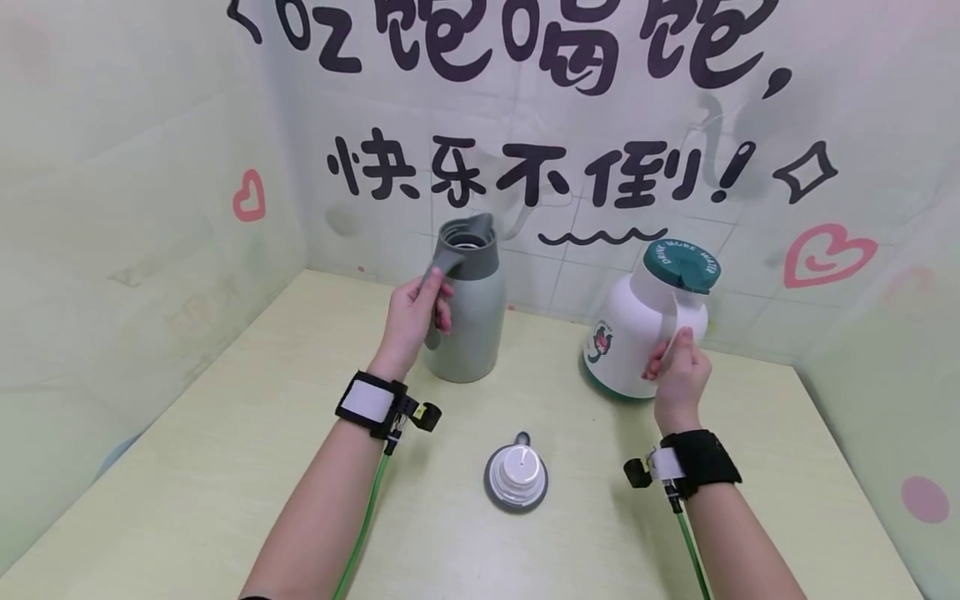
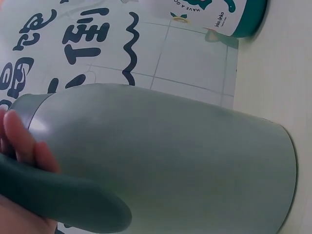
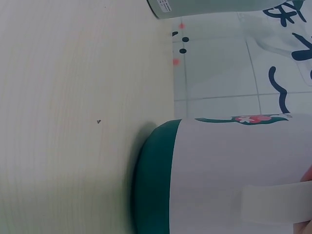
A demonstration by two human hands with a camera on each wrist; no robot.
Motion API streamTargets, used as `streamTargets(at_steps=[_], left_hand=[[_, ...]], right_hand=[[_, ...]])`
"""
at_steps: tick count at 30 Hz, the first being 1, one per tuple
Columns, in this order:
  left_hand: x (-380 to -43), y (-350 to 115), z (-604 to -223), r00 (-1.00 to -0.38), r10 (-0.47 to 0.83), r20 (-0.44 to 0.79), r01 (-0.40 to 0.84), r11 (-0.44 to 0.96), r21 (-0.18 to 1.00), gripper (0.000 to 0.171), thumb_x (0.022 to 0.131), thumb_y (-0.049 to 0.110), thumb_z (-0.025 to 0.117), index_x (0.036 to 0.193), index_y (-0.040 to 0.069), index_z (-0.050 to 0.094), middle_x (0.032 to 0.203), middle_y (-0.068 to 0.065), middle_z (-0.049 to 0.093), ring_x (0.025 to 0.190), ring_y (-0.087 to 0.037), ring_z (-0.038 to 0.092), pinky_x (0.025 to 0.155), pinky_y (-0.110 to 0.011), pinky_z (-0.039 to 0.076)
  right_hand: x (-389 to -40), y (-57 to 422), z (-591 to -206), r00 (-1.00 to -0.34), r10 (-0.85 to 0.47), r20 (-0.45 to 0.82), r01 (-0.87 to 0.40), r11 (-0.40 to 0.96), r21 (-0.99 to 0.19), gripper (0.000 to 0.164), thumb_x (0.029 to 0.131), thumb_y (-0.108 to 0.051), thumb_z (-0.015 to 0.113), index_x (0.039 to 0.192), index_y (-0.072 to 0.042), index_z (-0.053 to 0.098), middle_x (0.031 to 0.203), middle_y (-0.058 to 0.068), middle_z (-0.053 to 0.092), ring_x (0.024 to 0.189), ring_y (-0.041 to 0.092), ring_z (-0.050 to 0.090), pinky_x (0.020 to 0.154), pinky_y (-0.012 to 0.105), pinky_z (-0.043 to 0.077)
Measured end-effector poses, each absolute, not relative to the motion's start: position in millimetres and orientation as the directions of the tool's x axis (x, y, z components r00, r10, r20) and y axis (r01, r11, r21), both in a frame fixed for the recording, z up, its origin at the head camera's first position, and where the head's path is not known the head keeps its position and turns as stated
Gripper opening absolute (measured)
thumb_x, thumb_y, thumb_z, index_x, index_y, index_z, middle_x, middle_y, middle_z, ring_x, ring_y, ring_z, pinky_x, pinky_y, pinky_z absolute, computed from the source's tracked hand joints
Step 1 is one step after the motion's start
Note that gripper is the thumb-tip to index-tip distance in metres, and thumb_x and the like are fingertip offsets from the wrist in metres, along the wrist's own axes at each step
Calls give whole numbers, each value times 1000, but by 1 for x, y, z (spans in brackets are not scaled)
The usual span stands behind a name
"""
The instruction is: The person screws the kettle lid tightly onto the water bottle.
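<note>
My left hand grips the dark handle of a grey-green thermos jug. The jug's mouth is uncovered and its spout points up and back; in the left wrist view its body fills the middle, with fingers round the handle. To the right, my right hand holds the handle of a white thermos jug with a green base and a green lid on top. This jug leans rightward in the head view. Between my forearms lies a round grey-and-white lid, its white plug side facing up.
Both jugs are at the back of the pale table, close to a printed back wall with large dark lettering. Side panels border the table left and right. A green cable runs along each forearm from a wrist camera.
</note>
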State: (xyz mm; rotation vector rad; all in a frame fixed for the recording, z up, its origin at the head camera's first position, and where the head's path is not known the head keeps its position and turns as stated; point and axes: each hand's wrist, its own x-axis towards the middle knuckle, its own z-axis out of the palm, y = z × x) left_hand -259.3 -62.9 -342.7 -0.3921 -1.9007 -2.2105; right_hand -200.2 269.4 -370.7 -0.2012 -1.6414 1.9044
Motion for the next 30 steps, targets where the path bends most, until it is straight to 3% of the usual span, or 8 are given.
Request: streamTargets(at_steps=[8, 12, 15, 18, 20, 24, 27, 30], left_hand=[[-265, -63, -343, -968, 16, 251, 243, -190, 951, 55, 97, 47, 51, 59, 7, 48, 44, -1, 41, 38, -15, 40, 42, -27, 36], [-264, -59, -341, -969, -13, 246, 244, -202, 949, 55, 98, 44, 51, 57, 8, 46, 43, 0, 38, 38, -13, 36, 42, -26, 33], [-263, -55, -340, -967, -27, 252, 252, -211, 945, 54, 98, 42, 50, 57, 8, 46, 44, 0, 38, 39, -13, 35, 43, -25, 32], [-262, -52, -339, -966, -34, 257, 258, -217, 942, 53, 99, 41, 50, 57, 8, 46, 45, 0, 38, 41, -12, 35, 44, -24, 31], [-261, -51, -339, -966, -47, 253, 257, -220, 941, 53, 98, 40, 51, 56, 9, 46, 45, 1, 37, 41, -12, 35, 44, -24, 31], [-259, -50, -340, -965, -72, 250, 260, -218, 941, 52, 99, 39, 51, 56, 9, 47, 45, 1, 37, 41, -12, 35, 43, -23, 31], [-258, -48, -340, -964, -83, 254, 266, -213, 940, 51, 99, 39, 51, 56, 10, 47, 45, 1, 37, 41, -12, 34, 43, -22, 31], [-257, -46, -341, -961, -93, 259, 274, -209, 939, 51, 98, 40, 51, 57, 10, 48, 46, 2, 38, 41, -11, 35, 43, -22, 32]], right_hand=[[-202, 273, -371, -809, 526, 262, -331, -39, -943, 52, 102, -37, 43, 61, -6, 54, 52, 0, 50, 45, 11, 48, 50, 23, 45], [-202, 277, -371, -809, 525, 263, -262, 79, -962, 53, 101, -42, 43, 64, -5, 57, 55, -3, 54, 50, 9, 55, 59, 24, 48], [-201, 280, -369, -791, 537, 293, -190, 240, -952, 58, 100, -46, 42, 69, 0, 58, 60, -1, 57, 62, 10, 58, 69, 24, 45], [-196, 279, -363, -752, 565, 338, -145, 358, -922, 57, 100, -46, 41, 83, 5, 59, 74, 8, 61, 75, 16, 56, 73, 27, 43], [-191, 276, -359, -719, 586, 373, -123, 421, -899, 51, 99, -44, 41, 98, 4, 58, 93, 11, 61, 84, 19, 54, 74, 29, 41], [-180, 264, -354, -646, 571, 506, -152, 554, -819, 43, 97, -33, 45, 125, 0, 44, 124, 11, 46, 101, 22, 48, 74, 34, 39], [-173, 255, -353, -595, 468, 654, -259, 658, -707, 44, 93, -24, 52, 126, 2, 40, 132, 14, 38, 114, 24, 43, 80, 42, 42], [-168, 245, -350, -547, 362, 755, -358, 714, -602, 44, 89, -20, 56, 123, 4, 42, 136, 17, 37, 124, 26, 37, 94, 50, 37]])
